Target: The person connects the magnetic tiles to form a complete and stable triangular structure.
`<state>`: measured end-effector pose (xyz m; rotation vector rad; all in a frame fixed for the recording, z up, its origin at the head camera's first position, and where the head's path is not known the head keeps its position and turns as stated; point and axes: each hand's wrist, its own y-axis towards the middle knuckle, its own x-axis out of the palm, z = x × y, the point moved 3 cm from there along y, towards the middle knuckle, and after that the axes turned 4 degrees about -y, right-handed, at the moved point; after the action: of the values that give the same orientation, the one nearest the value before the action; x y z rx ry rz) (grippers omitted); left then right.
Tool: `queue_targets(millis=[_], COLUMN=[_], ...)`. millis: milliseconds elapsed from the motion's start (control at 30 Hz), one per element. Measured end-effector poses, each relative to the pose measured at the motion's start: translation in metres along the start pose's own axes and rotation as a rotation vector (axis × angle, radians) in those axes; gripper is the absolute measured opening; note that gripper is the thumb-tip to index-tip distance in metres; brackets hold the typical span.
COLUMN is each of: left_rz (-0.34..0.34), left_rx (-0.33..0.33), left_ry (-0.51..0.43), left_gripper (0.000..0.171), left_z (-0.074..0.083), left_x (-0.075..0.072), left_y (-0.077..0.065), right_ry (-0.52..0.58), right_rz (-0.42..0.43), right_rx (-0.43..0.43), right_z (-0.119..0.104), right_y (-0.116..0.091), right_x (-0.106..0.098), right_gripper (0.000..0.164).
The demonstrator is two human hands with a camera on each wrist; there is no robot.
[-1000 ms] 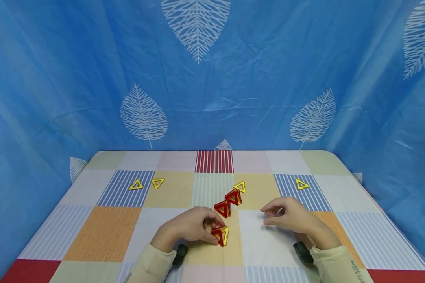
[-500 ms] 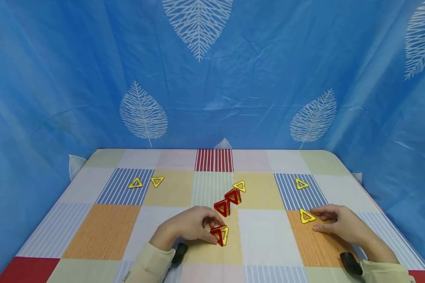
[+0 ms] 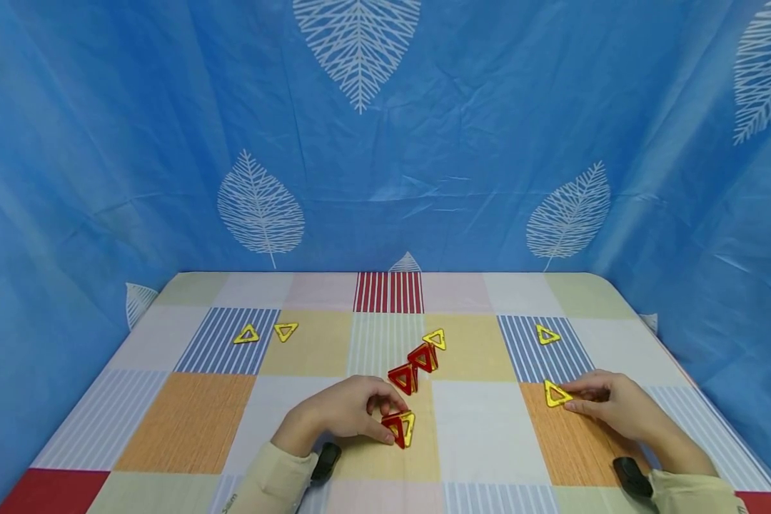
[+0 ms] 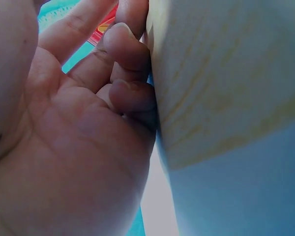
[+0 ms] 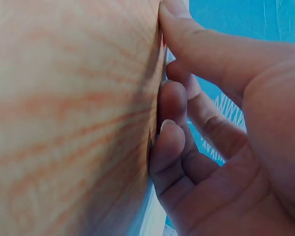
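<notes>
Thumb and forefinger of the right hand pinch one corner of a yellow triangle, a hollow frame seen over the far part of an orange square; whether it lies flat or is slightly raised cannot be told. The pinched corner points right, toward the palm, and the opposite side runs away from the person. Its sides look nearly equal, so that no single long axis stands out.

Thumb and forefinger of the left hand grip a red triangle, one corner of which points toward the person; a yellow partner adjoins it on the right. In the left-wrist view the other fingers curl beside the cloth.

Just beyond these fingertips, a nearer red piece and a farther red piece form a slanting row, running away and to the right, with a yellow frame at its far end. Another yellow frame lies beyond the right hand, on blue stripes; two more lie close together, far left.

The table is covered by a patchwork cloth of plain, striped and wood-grained squares. Behind it and at both sides hangs a creased blue curtain printed with white leaves. Nearest the camera are pale sleeves and black wrist devices.
</notes>
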<state>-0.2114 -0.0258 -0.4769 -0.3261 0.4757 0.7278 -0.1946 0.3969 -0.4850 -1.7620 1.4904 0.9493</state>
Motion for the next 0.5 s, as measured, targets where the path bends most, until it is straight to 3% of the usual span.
queue_targets(millis=[200,500], left_rz=[0.001,0.003], left_rx=[-0.001,0.004], left_ry=[0.0,-0.002], left_gripper=[0.029,0.029], left_z=[0.0,-0.001], left_x=[0.0,0.0], left_y=[-0.001,0.0], right_ry=[-0.034,0.146], right_rz=[0.02,0.04], right_rx=[0.004,0.022], right_z=[-0.003,-0.024], right_y=[0.0,0.005], right_x=[0.001,0.002], right_gripper=[0.027,0.037])
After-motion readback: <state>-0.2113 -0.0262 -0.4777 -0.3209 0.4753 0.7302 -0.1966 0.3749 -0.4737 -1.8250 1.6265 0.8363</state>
